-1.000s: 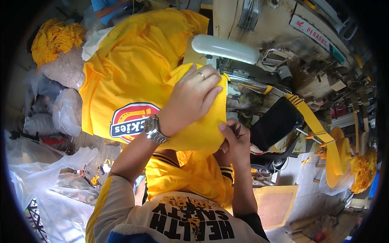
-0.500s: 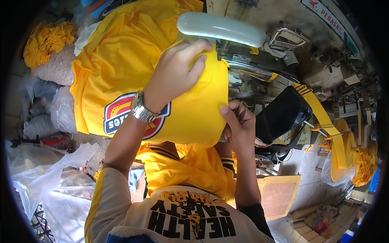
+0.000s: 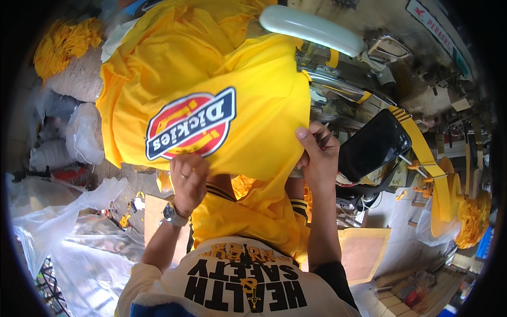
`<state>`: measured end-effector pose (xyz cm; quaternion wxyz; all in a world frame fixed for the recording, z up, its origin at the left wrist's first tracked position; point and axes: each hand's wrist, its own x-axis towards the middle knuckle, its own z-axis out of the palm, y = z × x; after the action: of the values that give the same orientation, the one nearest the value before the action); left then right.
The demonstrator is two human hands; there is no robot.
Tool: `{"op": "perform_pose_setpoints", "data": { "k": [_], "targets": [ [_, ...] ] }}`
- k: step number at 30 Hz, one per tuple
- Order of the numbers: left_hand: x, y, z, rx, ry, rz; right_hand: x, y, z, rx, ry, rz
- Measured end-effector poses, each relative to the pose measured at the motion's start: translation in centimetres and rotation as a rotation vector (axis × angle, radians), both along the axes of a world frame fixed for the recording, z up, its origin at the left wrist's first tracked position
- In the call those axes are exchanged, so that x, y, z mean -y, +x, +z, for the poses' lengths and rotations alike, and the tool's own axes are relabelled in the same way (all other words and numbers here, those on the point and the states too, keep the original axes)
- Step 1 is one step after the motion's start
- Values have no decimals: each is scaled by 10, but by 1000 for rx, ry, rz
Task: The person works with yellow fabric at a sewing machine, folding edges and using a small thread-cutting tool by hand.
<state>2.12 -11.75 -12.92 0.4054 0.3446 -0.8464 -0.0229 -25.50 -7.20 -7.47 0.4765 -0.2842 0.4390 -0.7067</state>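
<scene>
A yellow garment with a red, white and navy printed badge spreads across the work surface, its far right edge at the metal parts of a sewing machine. My left hand, a watch on its wrist, is closed on the garment's near edge just below the badge. At the right edge my right hand pinches the cloth between thumb and fingers. A small dark pointed metal tool shows among the right fingers; its kind is hard to make out.
A black phone stands right of my right hand, beside a yellow strip leading to the machine. A long pale rounded cover lies across the far side. Plastic bags and a yellow cloth bundle are at left, cardboard below right.
My left hand has left the cloth near the machine and come back to the near edge, uncovering the badge. My right hand keeps its pinch. The view has shifted slightly.
</scene>
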Motion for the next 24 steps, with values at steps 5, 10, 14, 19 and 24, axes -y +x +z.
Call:
{"op": "perform_pose_setpoints", "data": {
  "k": [5,10,14,19,24],
  "targets": [
    [28,-7,41,-214,-47,95,-2,2,-5,0,-19,-10],
    [55,-13,78,-180,-151,13,0,2,-4,56,-58,2],
    [69,-23,100,-175,-235,14,1,1,-1,39,-54,-18],
    [93,-31,128,-150,-316,-27,5,4,1,-8,-37,-76],
    [130,-48,153,-106,-447,-100,8,0,-4,-70,-65,-86]
  ]
}}
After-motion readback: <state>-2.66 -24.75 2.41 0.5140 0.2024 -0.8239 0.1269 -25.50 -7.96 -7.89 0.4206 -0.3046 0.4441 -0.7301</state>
